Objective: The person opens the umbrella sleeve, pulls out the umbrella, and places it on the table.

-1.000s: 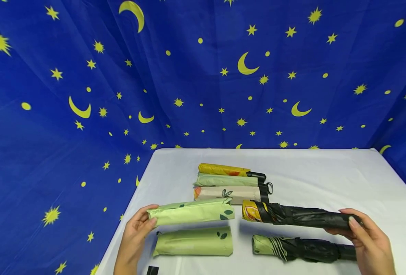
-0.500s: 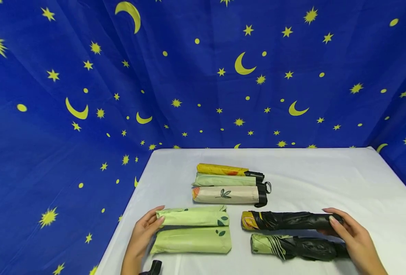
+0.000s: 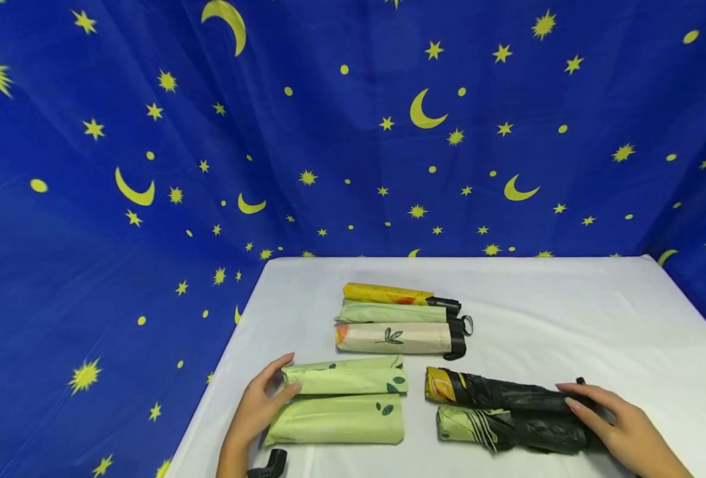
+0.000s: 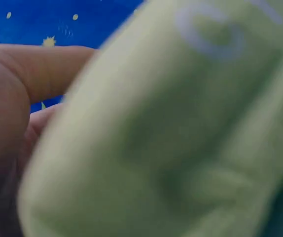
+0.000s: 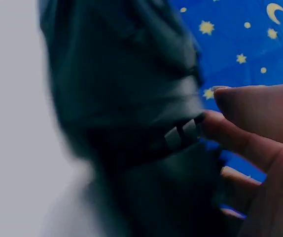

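Observation:
In the head view my left hand (image 3: 259, 406) is at the left end of a light green, leaf-printed umbrella sleeve (image 3: 347, 376). The thumb lies on the sleeve and the index finger curves over its end. A second green sleeve (image 3: 338, 421) lies just nearer; I cannot see whether either holds anything. My right hand (image 3: 624, 425) touches the handle end of a folded black umbrella with a yellow tip (image 3: 490, 390), its fingers fairly straight. Against this lies another black umbrella with green stripes (image 3: 526, 430), partly under the hand. Both wrist views are blurred and mostly filled by fabric.
Three folded umbrellas lie in a row farther back: yellow (image 3: 389, 294), pale green (image 3: 391, 312) and beige (image 3: 391, 338), handles to the right. A black handle (image 3: 272, 463) shows at the near left. A star-and-moon curtain (image 3: 353, 133) surrounds the white table (image 3: 556, 305).
The green sleeve and the yellow-tipped umbrella have come down onto the table beside their neighbours. The umbrella now lies against the striped one. My right fingers have loosened; the sleeve has shifted slightly right.

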A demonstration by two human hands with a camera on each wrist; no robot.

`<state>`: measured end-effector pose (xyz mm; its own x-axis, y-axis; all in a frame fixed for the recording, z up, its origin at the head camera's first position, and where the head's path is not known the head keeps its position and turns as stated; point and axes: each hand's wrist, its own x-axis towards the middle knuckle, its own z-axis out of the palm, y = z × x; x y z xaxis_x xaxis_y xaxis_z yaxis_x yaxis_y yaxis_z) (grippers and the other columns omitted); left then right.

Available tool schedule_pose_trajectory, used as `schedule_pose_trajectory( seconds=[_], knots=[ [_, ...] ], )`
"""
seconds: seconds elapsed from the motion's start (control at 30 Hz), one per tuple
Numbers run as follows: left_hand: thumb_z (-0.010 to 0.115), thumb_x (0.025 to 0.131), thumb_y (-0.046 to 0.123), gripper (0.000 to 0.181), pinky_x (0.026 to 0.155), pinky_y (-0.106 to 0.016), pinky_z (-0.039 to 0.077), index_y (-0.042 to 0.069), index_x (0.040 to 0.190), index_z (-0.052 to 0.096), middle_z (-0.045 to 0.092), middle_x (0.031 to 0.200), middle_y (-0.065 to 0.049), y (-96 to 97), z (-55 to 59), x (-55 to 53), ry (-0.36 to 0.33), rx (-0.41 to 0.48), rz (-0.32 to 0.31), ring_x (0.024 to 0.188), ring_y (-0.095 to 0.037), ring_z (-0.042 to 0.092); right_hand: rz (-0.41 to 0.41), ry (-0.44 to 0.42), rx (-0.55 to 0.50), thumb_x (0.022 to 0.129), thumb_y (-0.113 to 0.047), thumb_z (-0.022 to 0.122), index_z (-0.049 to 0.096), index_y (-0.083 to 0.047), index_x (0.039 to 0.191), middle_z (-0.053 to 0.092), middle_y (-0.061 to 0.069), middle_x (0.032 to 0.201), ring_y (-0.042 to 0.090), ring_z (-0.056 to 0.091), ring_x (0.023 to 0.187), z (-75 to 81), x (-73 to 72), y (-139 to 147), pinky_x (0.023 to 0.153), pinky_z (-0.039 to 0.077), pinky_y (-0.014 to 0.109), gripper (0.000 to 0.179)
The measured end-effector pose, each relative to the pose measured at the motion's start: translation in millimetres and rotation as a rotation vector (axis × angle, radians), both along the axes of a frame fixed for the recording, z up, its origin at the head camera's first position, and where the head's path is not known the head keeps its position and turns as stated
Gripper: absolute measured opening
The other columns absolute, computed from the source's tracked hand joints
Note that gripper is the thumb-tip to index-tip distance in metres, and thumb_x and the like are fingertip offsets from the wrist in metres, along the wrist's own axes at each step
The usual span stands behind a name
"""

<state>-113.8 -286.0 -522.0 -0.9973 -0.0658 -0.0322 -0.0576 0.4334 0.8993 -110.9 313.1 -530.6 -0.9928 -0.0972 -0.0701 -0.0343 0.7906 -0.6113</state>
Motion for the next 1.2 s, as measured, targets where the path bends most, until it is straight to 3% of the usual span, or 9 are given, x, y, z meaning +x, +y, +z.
schedule_pose_trajectory(
  seconds=[0.17, 0.3, 0.4, 0.6, 0.77, 0.83, 1.03, 1.13, 1.2],
  knots=[
    [0.076, 0.092, 0.043, 0.059, 0.114, -0.066, 0.029, 0.022, 0.145, 0.058, 0.047, 0.154, -0.012, 11.4, 23.5, -9.6, 0.071, -0.187, 0.010, 0.146, -0.039, 0.035, 0.005, 0.146, 0.018, 0.103, -0.039, 0.063, 0.070, -0.014, 0.129, 0.067, 0.021, 0.128, 0.051, 0.058, 0.116, 24.2, -8.6, -16.3, 0.082, 0.049, 0.067, 0.038],
    [0.068, 0.097, 0.046, 0.053, 0.113, -0.061, 0.034, 0.022, 0.144, 0.059, 0.050, 0.152, -0.009, 34.5, 40.4, -27.9, 0.118, -0.211, -0.016, 0.144, -0.034, 0.040, 0.025, 0.251, -0.002, 0.102, -0.037, 0.065, 0.068, -0.009, 0.131, 0.067, 0.021, 0.127, 0.049, 0.059, 0.117, 44.8, -25.5, -53.0, 0.087, 0.047, 0.067, 0.040],
    [0.060, 0.104, 0.041, 0.050, 0.112, -0.058, 0.036, 0.015, 0.147, 0.056, 0.053, 0.150, -0.010, 55.2, 45.8, -43.0, 0.122, -0.220, -0.050, 0.142, -0.035, 0.044, 0.097, 0.254, -0.025, 0.103, -0.033, 0.064, 0.065, -0.005, 0.135, 0.068, 0.020, 0.127, 0.047, 0.060, 0.119, 52.6, -40.4, -87.9, 0.093, 0.046, 0.066, 0.042],
    [0.046, 0.111, 0.028, 0.049, 0.107, -0.060, 0.041, -0.001, 0.150, 0.047, 0.055, 0.145, -0.021, 86.0, 37.5, -64.9, 0.048, -0.297, -0.069, 0.134, -0.043, 0.050, 0.161, 0.106, 0.045, 0.108, -0.023, 0.050, 0.051, 0.008, 0.144, 0.059, 0.030, 0.135, 0.052, 0.053, 0.126, 38.3, -60.8, -141.9, 0.103, 0.036, 0.071, 0.047],
    [0.051, 0.109, 0.030, 0.051, 0.082, -0.051, 0.053, -0.004, 0.147, 0.049, 0.066, 0.114, -0.020, 97.0, 23.8, -72.0, 0.013, -0.314, -0.140, 0.099, -0.036, 0.064, 0.145, 0.056, 0.034, 0.111, -0.030, 0.043, 0.043, 0.015, 0.146, 0.049, 0.036, 0.143, 0.055, 0.042, 0.134, 17.1, -67.6, -159.3, 0.108, 0.029, 0.073, 0.057],
    [0.054, 0.108, 0.031, 0.052, 0.078, -0.048, 0.053, -0.004, 0.146, 0.049, 0.066, 0.111, -0.019, 97.6, 21.2, -74.1, 0.012, -0.293, -0.153, 0.096, -0.033, 0.064, 0.136, 0.048, 0.002, 0.111, -0.031, 0.043, 0.041, 0.017, 0.146, 0.048, 0.037, 0.143, 0.055, 0.044, 0.133, 14.4, -69.5, -161.0, 0.108, 0.033, 0.070, 0.059],
    [0.059, 0.105, 0.019, 0.056, 0.085, -0.046, 0.056, -0.007, 0.151, 0.042, 0.056, 0.137, -0.029, 92.2, 16.9, -78.2, -0.015, -0.135, -0.124, 0.117, -0.039, 0.062, 0.176, 0.016, -0.054, 0.111, -0.027, 0.043, 0.040, 0.016, 0.147, 0.049, 0.038, 0.141, 0.053, 0.051, 0.127, 23.6, -73.6, -156.3, 0.102, 0.043, 0.063, 0.056],
    [0.061, 0.104, 0.013, 0.057, 0.085, -0.042, 0.057, -0.007, 0.152, 0.040, 0.053, 0.139, -0.029, 91.8, 21.9, -80.3, -0.016, -0.001, -0.091, 0.117, -0.037, 0.061, 0.168, 0.037, -0.089, 0.111, -0.025, 0.044, 0.041, 0.014, 0.147, 0.064, 0.034, 0.116, 0.045, 0.065, 0.094, 35.0, -74.0, -151.9, 0.089, 0.051, 0.056, 0.053],
    [0.063, 0.102, 0.008, 0.058, 0.087, -0.042, 0.058, -0.008, 0.152, 0.039, 0.052, 0.139, -0.028, 93.0, 29.5, -81.6, 0.011, 0.137, -0.055, 0.116, -0.035, 0.061, 0.130, 0.100, -0.115, 0.111, -0.024, 0.046, 0.046, 0.012, 0.146, 0.067, 0.027, 0.100, 0.031, 0.059, 0.071, 43.9, -72.8, -149.5, 0.075, 0.049, 0.047, 0.050]
  ],
)
